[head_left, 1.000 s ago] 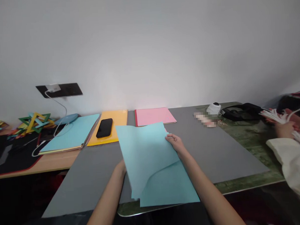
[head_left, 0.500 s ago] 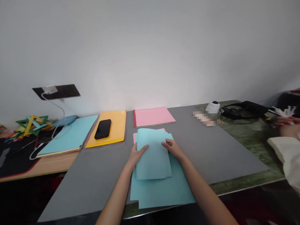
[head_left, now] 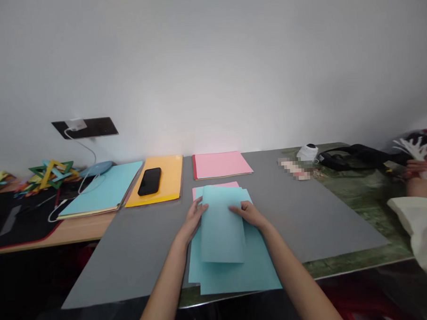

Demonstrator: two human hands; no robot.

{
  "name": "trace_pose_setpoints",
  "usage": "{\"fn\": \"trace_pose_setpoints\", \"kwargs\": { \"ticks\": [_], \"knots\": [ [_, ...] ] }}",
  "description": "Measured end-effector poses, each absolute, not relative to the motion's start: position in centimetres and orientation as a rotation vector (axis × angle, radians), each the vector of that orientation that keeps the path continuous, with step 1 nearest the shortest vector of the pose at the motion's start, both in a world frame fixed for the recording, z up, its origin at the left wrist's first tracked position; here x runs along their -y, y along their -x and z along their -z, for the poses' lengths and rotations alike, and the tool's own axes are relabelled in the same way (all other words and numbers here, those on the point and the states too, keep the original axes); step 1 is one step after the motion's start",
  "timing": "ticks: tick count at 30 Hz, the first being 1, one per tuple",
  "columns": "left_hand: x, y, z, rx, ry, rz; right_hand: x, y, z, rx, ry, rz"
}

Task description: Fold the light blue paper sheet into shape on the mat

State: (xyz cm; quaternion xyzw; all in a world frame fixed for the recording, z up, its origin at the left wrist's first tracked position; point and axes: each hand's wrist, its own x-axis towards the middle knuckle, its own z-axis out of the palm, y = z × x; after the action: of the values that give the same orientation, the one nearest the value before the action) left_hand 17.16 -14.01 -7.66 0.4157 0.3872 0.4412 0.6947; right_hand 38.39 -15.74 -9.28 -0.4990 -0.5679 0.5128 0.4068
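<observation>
The left hand (head_left: 194,217) and right hand (head_left: 250,214) are pinching smooth, folded blue paper (head_left: 222,232) in their grip over flat rectangular sheets (head_left: 240,279).

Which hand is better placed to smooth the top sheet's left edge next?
Likely the left hand: it is at that edge of the top sheet, thumb on top; the right hand is opposite.

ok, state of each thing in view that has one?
Folded blue sheet: doubled over, held in both hands
Left hand: closed on sheet's left edge
Right hand: closed on sheet's right edge
Blue sheets beneath: flat, edges unaligned
Phone: screen dark, lying on yellow stack
Charger: plugged into wall socket
Pink stack: lying flat
Co-worker's hand: holding white strips
</observation>
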Motion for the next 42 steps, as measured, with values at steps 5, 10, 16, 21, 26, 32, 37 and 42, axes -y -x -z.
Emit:
{"fn": "trace_pose_setpoints", "kwargs": {
  "ticks": [5,10,16,21,26,32,37,42],
  "knots": [
    [13.99,-17.16,7.97,-0.832,-1.023,-1.005,15.61,-38.20,9.41,1.288,1.262,-1.212],
    [13.99,-17.07,7.87,-0.892,-1.045,-1.028,15.50,-37.98,9.50,1.176,1.225,-1.219],
    [14.00,-17.24,7.36,-0.967,-0.934,-0.979,15.27,-38.18,10.23,1.318,1.407,-1.041],
    [14.07,-17.39,7.39,-0.950,-0.944,-0.995,15.31,-38.11,9.95,1.339,1.406,-0.984],
    [13.95,-17.32,7.82,-0.931,-0.964,-1.035,15.43,-38.04,9.29,1.291,1.292,-1.057],
    [13.87,-17.22,8.00,-0.946,-0.954,-1.019,15.27,-38.28,9.77,1.211,1.308,-1.053],
    [13.74,-17.19,8.14,-0.933,-0.955,-1.000,15.27,-38.26,9.92,1.166,1.291,-1.062],
    [13.86,-17.14,8.02,-0.943,-0.944,-0.982,15.36,-38.26,9.67,1.160,1.357,-1.008]
  ]
}}
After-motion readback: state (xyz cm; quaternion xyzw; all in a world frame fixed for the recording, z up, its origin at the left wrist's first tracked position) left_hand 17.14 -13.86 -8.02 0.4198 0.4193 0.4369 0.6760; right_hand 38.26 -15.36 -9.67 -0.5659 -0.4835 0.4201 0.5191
